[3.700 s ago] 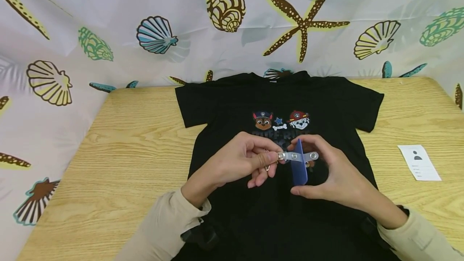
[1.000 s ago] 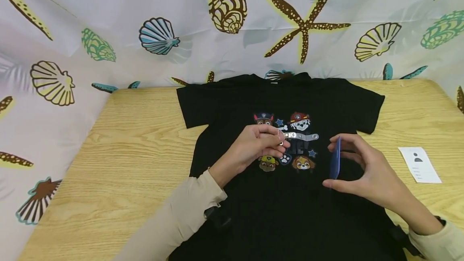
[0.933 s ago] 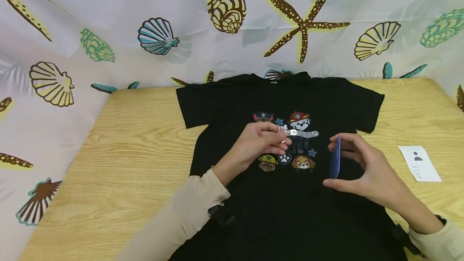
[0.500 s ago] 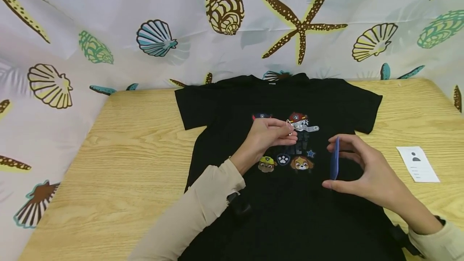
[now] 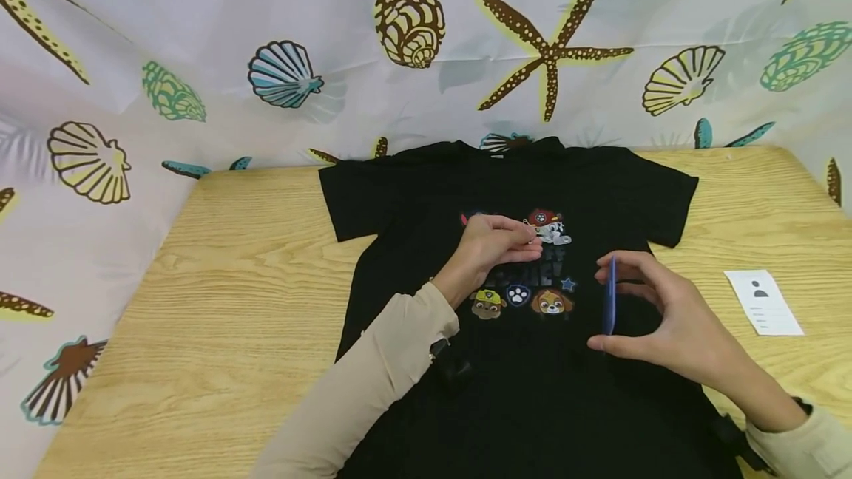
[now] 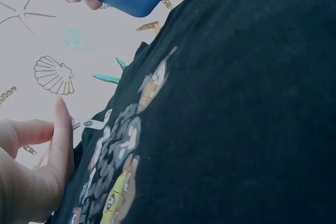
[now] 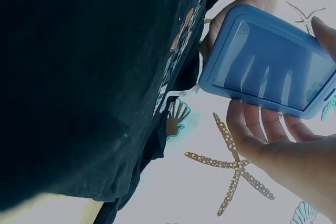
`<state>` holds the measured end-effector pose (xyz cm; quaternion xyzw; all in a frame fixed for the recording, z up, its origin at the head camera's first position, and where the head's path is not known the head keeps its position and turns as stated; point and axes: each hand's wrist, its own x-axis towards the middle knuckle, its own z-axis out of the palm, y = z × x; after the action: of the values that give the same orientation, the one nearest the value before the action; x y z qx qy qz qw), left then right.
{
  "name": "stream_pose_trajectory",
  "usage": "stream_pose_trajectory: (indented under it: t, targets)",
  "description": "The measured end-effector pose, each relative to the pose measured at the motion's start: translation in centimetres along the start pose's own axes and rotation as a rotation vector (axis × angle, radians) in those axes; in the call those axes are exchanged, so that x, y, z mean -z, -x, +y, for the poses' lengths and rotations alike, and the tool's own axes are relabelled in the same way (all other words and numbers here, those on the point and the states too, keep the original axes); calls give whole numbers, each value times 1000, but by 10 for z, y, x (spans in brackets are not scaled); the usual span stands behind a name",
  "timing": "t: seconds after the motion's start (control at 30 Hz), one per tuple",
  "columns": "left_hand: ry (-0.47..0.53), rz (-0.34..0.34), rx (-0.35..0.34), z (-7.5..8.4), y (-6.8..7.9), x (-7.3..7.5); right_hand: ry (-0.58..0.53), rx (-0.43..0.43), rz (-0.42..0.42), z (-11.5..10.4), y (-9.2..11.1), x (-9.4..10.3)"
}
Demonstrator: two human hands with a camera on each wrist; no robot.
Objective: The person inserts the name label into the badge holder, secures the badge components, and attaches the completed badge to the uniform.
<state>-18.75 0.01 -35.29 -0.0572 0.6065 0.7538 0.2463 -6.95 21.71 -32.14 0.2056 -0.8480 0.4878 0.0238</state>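
Note:
My left hand (image 5: 495,246) pinches the metal end of a clear badge strap clip (image 5: 558,238) with thumb and fingers. The strap's free end points right, over the printed faces on a black T-shirt (image 5: 532,390). To the right, my right hand (image 5: 672,316) holds a blue badge holder (image 5: 609,298) upright, thumb at the lower edge and fingers at the upper. Edge-on in the head view, the badge holder (image 7: 215,56) shows a clear window in the right wrist view, with fingers visible through it. The strap and holder are apart.
The T-shirt lies spread on a wooden table (image 5: 253,279), its collar toward the back. On the right lies a white paper card (image 5: 764,303) with a person icon and text lines. A curtain (image 5: 452,94) printed with shells and starfish hangs behind the table.
The strap clip, earlier overlapping the badge holder, is now apart from it. My right hand moved right with the holder; my left hand has lately moved away over the shirt with the clip.

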Motion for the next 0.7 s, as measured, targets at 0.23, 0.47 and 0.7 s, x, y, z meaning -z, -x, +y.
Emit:
stream_pose_trajectory:
  t: [0.23,0.47,0.7]
  targets:
    - [-75,15,16,-7,-3,0,-5,6,-6,0,0,-1]
    - [-149,40,27,-15,-7,3,2,13,-13,1,0,-2]
    - [-231,27,40,-12,-13,3,21,13,-20,1,0,-2]
